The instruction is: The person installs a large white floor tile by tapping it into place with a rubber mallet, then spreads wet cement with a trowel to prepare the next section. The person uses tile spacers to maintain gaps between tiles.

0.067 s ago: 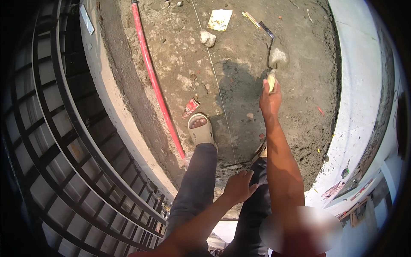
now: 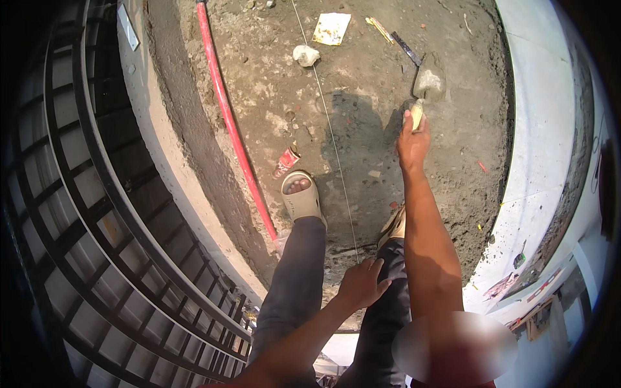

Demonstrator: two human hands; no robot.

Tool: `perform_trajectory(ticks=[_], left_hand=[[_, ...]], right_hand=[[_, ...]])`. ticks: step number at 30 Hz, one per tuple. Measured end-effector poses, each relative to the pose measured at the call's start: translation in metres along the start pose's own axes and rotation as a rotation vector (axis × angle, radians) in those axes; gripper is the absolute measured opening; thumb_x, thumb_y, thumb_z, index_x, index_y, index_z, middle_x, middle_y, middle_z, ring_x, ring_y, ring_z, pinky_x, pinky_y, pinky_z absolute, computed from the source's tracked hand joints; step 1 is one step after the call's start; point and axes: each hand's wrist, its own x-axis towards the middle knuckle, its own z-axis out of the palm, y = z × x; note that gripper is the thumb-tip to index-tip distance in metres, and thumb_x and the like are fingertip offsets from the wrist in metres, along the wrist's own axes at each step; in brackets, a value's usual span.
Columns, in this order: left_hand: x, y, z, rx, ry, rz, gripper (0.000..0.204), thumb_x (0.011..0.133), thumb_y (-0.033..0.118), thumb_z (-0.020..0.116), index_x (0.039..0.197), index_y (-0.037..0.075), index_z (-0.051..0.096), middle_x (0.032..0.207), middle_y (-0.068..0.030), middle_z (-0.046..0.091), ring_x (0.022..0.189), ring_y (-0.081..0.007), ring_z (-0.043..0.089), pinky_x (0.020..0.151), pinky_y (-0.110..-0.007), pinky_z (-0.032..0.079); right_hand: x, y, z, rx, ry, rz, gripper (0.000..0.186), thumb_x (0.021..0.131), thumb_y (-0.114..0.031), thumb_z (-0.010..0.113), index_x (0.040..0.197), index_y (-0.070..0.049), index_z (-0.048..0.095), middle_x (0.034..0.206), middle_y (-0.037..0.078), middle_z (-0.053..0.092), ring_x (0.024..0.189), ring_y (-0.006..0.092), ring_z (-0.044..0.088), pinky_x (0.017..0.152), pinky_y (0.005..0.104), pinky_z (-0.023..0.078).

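Note:
My right hand (image 2: 414, 143) is closed round the pale yellow handle of a trowel (image 2: 429, 85). The trowel's grey, mortar-smeared blade points away from me, low over the rough grey ground (image 2: 362, 194). My left hand (image 2: 363, 284) rests by my right knee, its thumb apart from the loosely bent fingers, with nothing visible in it. A thin pale string (image 2: 334, 145) runs from the far edge down towards this hand and passes out of sight beside it. A whitish stone (image 2: 305, 56) lies against the string. Just beyond the blade is a dark flat strip (image 2: 406, 48).
A red pole (image 2: 231, 119) lies along the left, inside a low concrete edge (image 2: 171, 161) next to dark metal bars (image 2: 97, 155). A crumpled red-and-white wrapper (image 2: 286, 163) lies near my left sandal (image 2: 301, 202). White slabs (image 2: 537, 161) border the right. Farther off lies a stained paper (image 2: 332, 29).
My right hand and the trowel have moved slightly right and away from me, and the blade has turned a little. The whitish stone appears a little farther left against the string. My left hand stays put.

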Motion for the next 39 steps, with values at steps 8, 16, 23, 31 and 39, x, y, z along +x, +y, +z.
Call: perform_trajectory(ticks=[8,16,23,31,39], left_hand=[[0.000,0.008,0.003,-0.124,-0.064,0.026,0.061,0.092,0.040,0.061,0.136,-0.001,0.048,0.118,-0.0215,0.058,0.109,-0.0372,0.059,0.092,-0.046,0.049],[0.011,0.000,-0.006,-0.124,0.036,0.040,0.061,0.092,0.041,0.061,0.136,0.000,0.048,0.114,-0.0203,0.059,0.107,-0.0363,0.060,0.090,-0.045,0.049],[0.014,0.003,-0.011,-0.110,0.039,0.030,0.061,0.092,0.041,0.061,0.136,0.001,0.048,0.115,-0.0206,0.059,0.104,-0.0361,0.062,0.087,-0.046,0.051],[0.014,0.005,-0.002,-0.076,0.039,0.051,0.056,0.090,0.040,0.063,0.129,0.001,0.052,0.111,-0.0214,0.060,0.099,-0.0375,0.065,0.085,-0.047,0.053],[0.017,0.004,0.016,-0.035,-0.019,0.062,0.055,0.088,0.039,0.066,0.126,0.002,0.053,0.106,-0.0194,0.060,0.092,-0.0355,0.066,0.079,-0.046,0.054]], right_hand=[[0.036,-0.037,0.025,-0.403,-0.318,-0.507,0.046,0.092,-0.035,0.067,0.111,0.007,0.064,0.089,0.026,0.069,0.085,0.0379,0.068,0.078,0.0425,0.053],[0.041,-0.072,0.084,-0.237,-0.401,-0.200,0.054,0.091,-0.039,0.065,0.120,0.006,0.061,0.102,0.030,0.067,0.099,0.0433,0.065,0.088,0.0433,0.051],[0.022,-0.077,0.107,-0.090,-0.294,-0.192,0.057,0.091,-0.041,0.064,0.127,0.003,0.059,0.110,0.031,0.066,0.108,0.0435,0.064,0.093,0.0423,0.050],[-0.007,-0.027,0.057,-0.139,-0.306,-0.148,0.047,0.095,-0.038,0.062,0.116,0.004,0.059,0.084,0.018,0.066,0.074,0.0298,0.063,0.067,0.0380,0.049],[-0.069,0.022,0.032,-0.486,-0.599,-0.337,0.040,0.096,-0.027,0.061,0.124,0.003,0.058,0.095,0.024,0.070,0.082,0.0377,0.069,0.075,0.0402,0.053]])
